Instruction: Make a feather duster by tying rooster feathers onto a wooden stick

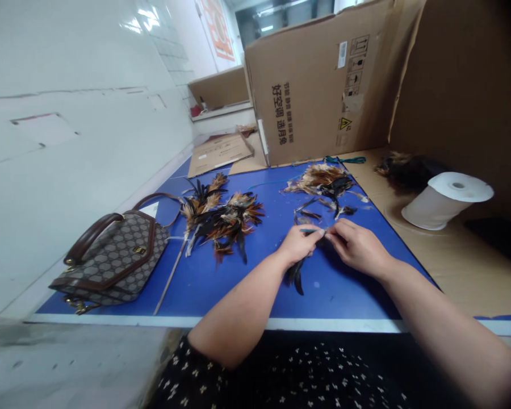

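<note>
My left hand (297, 243) is closed in a pinch on a small bunch of dark feathers (296, 275) that hangs below it over the blue table top (221, 278). My right hand (356, 245) is closed too, its fingertips meeting the left hand's at the feather quills. A thin pale thread or stem shows between the two hands. A strung row of black and orange feathers (225, 218) lies to the left of my hands. A loose pile of brown and black feathers (323, 182) lies beyond them.
A patterned brown handbag (114, 255) sits at the table's left front. A white spool (447, 199) lies on cardboard at the right, with a dark feather heap (402, 167) behind it. A large cardboard box (319, 85) stands at the back, a white wall on the left.
</note>
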`<action>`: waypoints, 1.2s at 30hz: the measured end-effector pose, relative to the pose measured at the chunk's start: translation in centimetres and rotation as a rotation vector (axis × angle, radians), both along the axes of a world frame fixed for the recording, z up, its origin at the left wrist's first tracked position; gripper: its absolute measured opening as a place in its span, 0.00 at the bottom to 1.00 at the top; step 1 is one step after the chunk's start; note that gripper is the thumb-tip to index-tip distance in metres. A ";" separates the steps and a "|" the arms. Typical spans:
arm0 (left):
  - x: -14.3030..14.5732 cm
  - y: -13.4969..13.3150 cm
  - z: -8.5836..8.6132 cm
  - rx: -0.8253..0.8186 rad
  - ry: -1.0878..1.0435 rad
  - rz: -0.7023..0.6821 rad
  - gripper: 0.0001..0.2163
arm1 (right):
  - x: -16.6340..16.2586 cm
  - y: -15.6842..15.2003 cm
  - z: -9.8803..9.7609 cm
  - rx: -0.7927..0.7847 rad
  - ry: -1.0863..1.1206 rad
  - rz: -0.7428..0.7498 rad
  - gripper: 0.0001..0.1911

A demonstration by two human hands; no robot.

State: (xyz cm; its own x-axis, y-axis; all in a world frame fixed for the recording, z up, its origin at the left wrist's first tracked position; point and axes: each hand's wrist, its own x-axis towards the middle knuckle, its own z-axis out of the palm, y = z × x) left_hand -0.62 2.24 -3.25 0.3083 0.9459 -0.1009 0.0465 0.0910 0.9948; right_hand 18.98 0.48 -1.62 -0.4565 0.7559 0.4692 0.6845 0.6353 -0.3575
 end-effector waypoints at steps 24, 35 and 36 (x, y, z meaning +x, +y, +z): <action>1.1 -0.6 -0.2 0.160 -0.120 0.003 0.14 | 0.1 1.2 -0.4 -0.039 0.295 0.109 0.07; 0.1 -0.7 0.6 0.733 0.349 0.132 0.13 | -0.1 0.9 0.3 -0.115 0.400 0.058 0.06; 0.1 -0.6 0.5 0.755 0.363 0.122 0.13 | -0.1 0.9 0.4 -0.121 0.410 0.053 0.07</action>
